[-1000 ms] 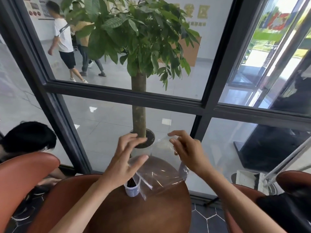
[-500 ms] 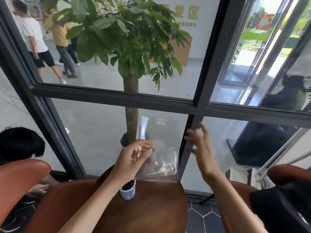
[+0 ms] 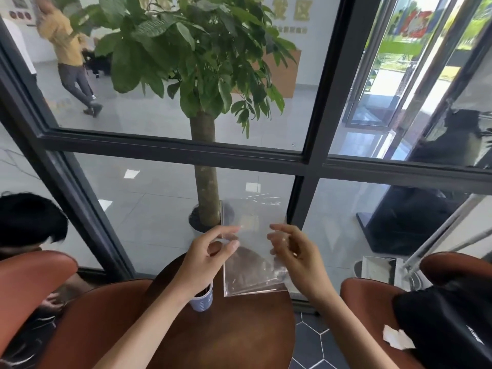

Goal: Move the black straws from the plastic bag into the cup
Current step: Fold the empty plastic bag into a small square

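Nearest the camera, two bare forearms reach out over a round, dark brown wooden table (image 3: 239,339). Close to the table's far-left edge stands a small white paper cup with blue markings (image 3: 202,302), upright, its mouth partly hidden by the left wrist; dark material, probably the black straws (image 3: 203,291), shows just inside the rim, though too little of it is visible to be sure.

Above the cup, the left hand (image 3: 206,258) pinches the left edge of a clear, flat plastic bag (image 3: 253,243) between thumb and forefinger, the other fingers curled loosely beneath. The right hand (image 3: 298,258) grips the bag's right edge with its fingers bent round it. The bag hangs upright between the two hands, lifted off the wood, its lower edge over the table's far edge and its top rising in front of the glass. It looks transparent throughout, with the table showing through its lower part.

Rust-brown moulded chairs (image 3: 32,280) flank the table left and right. Beyond stands a black-framed glass wall (image 3: 306,161); behind it a leafy green potted tree (image 3: 202,62) rises from a pale tiled floor.
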